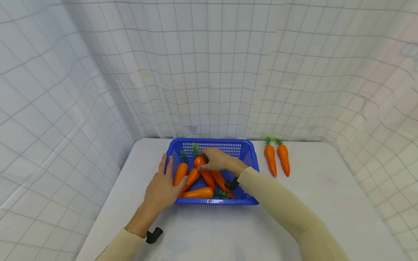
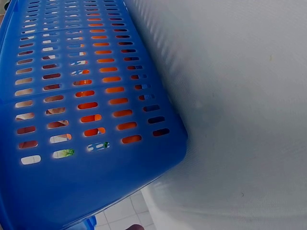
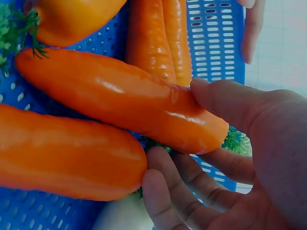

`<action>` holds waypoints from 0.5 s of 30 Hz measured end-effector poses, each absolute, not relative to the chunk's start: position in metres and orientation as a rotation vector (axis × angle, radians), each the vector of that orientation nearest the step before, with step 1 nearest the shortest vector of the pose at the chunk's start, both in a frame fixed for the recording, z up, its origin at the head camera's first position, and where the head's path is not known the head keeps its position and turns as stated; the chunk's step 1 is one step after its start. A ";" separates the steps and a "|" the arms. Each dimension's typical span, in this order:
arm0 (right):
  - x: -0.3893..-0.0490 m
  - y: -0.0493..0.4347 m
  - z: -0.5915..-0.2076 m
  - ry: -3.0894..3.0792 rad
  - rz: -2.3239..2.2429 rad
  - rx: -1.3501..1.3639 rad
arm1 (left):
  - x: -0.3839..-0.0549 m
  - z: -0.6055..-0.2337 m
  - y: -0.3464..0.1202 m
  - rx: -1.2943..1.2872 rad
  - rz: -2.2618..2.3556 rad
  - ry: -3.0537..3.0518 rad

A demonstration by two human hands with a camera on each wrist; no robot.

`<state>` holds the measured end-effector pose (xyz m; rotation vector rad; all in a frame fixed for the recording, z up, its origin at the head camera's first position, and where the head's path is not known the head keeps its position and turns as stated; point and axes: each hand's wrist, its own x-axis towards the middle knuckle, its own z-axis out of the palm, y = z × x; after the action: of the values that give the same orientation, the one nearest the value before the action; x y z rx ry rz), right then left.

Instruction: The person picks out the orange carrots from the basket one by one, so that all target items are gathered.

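A blue plastic basket (image 1: 213,201) with slotted walls stands on the white table, holding several orange toy carrots with green tops. Inside it, my right hand (image 1: 213,159) grips the thick end of one carrot (image 3: 120,96), its thumb on top and fingers curled underneath. Beside those fingertips lies another carrot (image 3: 72,158). My left hand (image 1: 163,186) is at the basket's left rim, fingers extended and thumb reaching over the inside. The left wrist view shows mainly the basket's slotted outer wall (image 2: 96,172) and a fingertip low down.
To the right of the basket, two carrots (image 1: 270,159) (image 1: 283,159) lie side by side on the table (image 1: 320,188). White grid-patterned sheets (image 1: 209,72) enclose the table at the back and both sides.
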<state>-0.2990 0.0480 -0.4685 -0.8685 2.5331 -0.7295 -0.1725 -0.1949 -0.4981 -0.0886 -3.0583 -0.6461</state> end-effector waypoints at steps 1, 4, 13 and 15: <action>-0.299 0.048 -0.470 2.536 -0.734 -0.863 | -0.172 -0.498 -0.194 -0.089 -0.646 -3.059; -0.299 0.050 -0.473 2.543 -0.746 -0.853 | -0.172 -0.498 -0.193 -0.091 -0.648 -3.059; -0.298 0.051 -0.472 2.543 -0.770 -0.863 | -0.172 -0.496 -0.194 -0.077 -0.645 -3.055; -0.297 0.051 -0.471 2.537 -0.774 -0.857 | -0.171 -0.497 -0.194 -0.073 -0.646 -3.059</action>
<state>-0.2966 0.0508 -0.4708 -0.8569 2.5374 -0.7739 -0.1712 -0.1942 -0.4967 -0.0735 -3.0594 -0.6461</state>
